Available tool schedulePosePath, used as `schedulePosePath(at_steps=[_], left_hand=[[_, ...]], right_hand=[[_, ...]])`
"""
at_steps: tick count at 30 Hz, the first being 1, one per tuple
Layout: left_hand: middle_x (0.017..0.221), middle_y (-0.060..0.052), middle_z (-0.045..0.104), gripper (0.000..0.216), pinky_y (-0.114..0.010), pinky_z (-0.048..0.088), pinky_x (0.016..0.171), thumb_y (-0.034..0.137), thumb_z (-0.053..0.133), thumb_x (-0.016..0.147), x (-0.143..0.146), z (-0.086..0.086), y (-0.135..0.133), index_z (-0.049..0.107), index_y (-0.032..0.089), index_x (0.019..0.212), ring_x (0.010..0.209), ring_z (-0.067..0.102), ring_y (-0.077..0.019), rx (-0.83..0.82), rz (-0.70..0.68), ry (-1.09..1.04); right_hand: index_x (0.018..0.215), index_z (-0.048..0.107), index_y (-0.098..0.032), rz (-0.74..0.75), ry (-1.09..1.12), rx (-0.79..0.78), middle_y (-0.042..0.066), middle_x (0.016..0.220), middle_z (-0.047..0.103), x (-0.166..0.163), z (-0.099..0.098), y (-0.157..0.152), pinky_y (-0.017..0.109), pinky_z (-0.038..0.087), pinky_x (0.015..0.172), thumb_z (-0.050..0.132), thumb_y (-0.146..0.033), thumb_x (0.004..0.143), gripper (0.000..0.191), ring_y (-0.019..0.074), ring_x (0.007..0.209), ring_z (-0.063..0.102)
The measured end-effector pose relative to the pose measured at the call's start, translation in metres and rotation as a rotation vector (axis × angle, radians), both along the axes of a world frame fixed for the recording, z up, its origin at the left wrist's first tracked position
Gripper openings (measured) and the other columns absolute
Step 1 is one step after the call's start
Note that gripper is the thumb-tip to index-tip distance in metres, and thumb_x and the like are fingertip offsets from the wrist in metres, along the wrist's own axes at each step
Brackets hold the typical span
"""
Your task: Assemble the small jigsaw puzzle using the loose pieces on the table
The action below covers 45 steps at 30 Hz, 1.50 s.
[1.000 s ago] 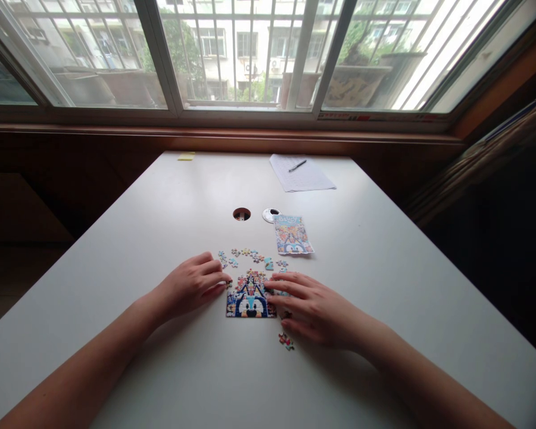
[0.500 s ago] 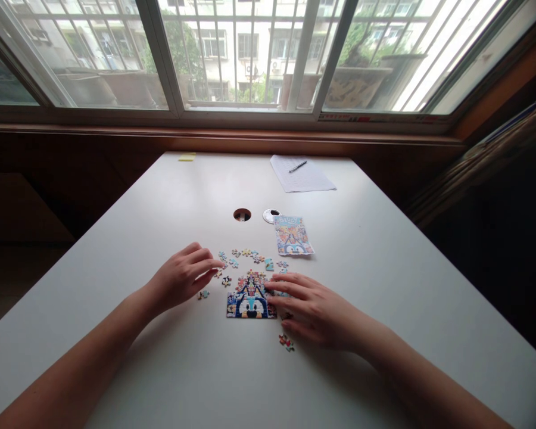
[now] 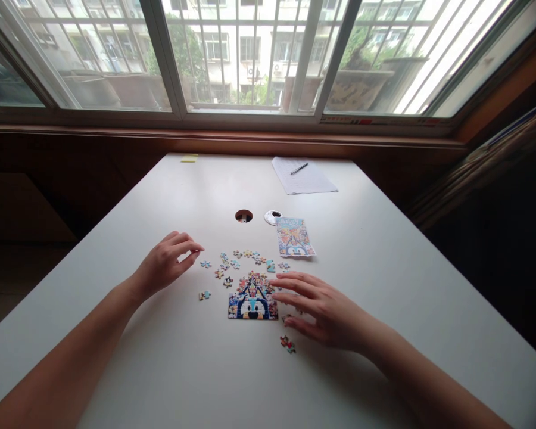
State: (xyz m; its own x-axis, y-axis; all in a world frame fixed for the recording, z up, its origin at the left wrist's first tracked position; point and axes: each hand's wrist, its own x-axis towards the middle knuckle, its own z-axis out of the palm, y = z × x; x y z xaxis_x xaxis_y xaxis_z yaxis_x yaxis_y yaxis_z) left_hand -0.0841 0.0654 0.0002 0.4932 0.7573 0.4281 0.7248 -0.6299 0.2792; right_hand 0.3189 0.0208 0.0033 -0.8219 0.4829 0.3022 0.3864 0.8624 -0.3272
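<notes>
A partly assembled jigsaw puzzle (image 3: pixel 252 305) lies on the table, its lower part showing a blue cartoon dog's face and its upper edge uneven. My left hand (image 3: pixel 167 262) is raised left of the loose pieces, thumb and index finger brought together in a pinch; whatever is between them is too small to make out. Just right of those fingertips lies a light blue puzzle piece (image 3: pixel 206 264). My right hand (image 3: pixel 317 307) is open, fingers spread at the puzzle's right edge, partly hiding pieces beneath. Near its thumb sit red and green pieces (image 3: pixel 287 344).
Loose puzzle pieces (image 3: pixel 248 254) curve above the puzzle. A printed picture card (image 3: pixel 293 237) lies behind them, beside a round cover (image 3: pixel 272 217) and a cable hole (image 3: pixel 243 216). Farther back are paper sheets (image 3: pixel 310 182), a pen (image 3: pixel 299 168) and a yellow note (image 3: pixel 189 158).
My left hand has moved left and slightly up, away from the loose pieces. The light blue piece by its fingertips now shows. My right hand has stayed nearly still.
</notes>
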Motion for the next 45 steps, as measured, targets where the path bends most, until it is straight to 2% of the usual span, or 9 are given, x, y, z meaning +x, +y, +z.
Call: schedulePosePath(at_steps=[7,13,22,33,45], left_hand=[[0.095,-0.006,0.068,0.016,-0.033,0.049,0.079,0.024,0.057,0.1,-0.004,-0.011,0.004,0.072,0.021,0.102,0.089,0.057,-0.0199,-0.015,-0.02,0.015],[0.098,-0.006,0.066,0.014,-0.034,0.049,0.079,0.025,0.059,0.099,0.006,-0.008,-0.001,0.072,0.023,0.103,0.09,0.055,-0.0198,-0.064,-0.121,0.07],[0.102,-0.006,0.064,0.014,-0.034,0.048,0.08,0.029,0.062,0.096,0.032,-0.005,-0.016,0.071,0.023,0.106,0.094,0.052,-0.0219,-0.123,-0.139,0.155],[0.106,-0.007,0.064,0.019,-0.036,0.049,0.083,0.031,0.062,0.096,0.032,-0.005,-0.016,0.069,0.024,0.112,0.097,0.053,-0.0232,-0.133,-0.125,0.178],[0.103,-0.007,0.065,0.015,-0.036,0.047,0.083,0.032,0.061,0.098,0.037,-0.006,-0.017,0.07,0.023,0.104,0.096,0.053,-0.0232,-0.148,-0.098,0.174]], right_hand=[[0.134,0.061,-0.023,-0.082,0.148,0.096,0.011,0.13,0.068,0.011,0.003,0.011,0.049,0.057,0.102,0.062,-0.02,0.097,0.037,0.0266,0.123,0.062],[0.127,0.064,-0.023,-0.165,0.206,0.123,0.009,0.117,0.072,0.013,0.005,0.013,0.047,0.059,0.094,0.061,-0.015,0.096,0.032,0.0253,0.11,0.066],[0.129,0.063,-0.024,-0.135,0.172,0.119,0.008,0.117,0.072,0.012,-0.003,0.014,0.049,0.059,0.093,0.062,-0.016,0.096,0.034,0.026,0.11,0.065],[0.127,0.065,-0.024,-0.126,0.152,0.125,0.008,0.116,0.073,0.012,-0.002,0.015,0.048,0.059,0.092,0.061,-0.017,0.096,0.032,0.0258,0.11,0.066],[0.124,0.063,-0.022,-0.109,0.125,0.129,0.009,0.117,0.072,0.013,-0.003,0.014,0.048,0.057,0.093,0.061,-0.016,0.095,0.029,0.0261,0.111,0.065]])
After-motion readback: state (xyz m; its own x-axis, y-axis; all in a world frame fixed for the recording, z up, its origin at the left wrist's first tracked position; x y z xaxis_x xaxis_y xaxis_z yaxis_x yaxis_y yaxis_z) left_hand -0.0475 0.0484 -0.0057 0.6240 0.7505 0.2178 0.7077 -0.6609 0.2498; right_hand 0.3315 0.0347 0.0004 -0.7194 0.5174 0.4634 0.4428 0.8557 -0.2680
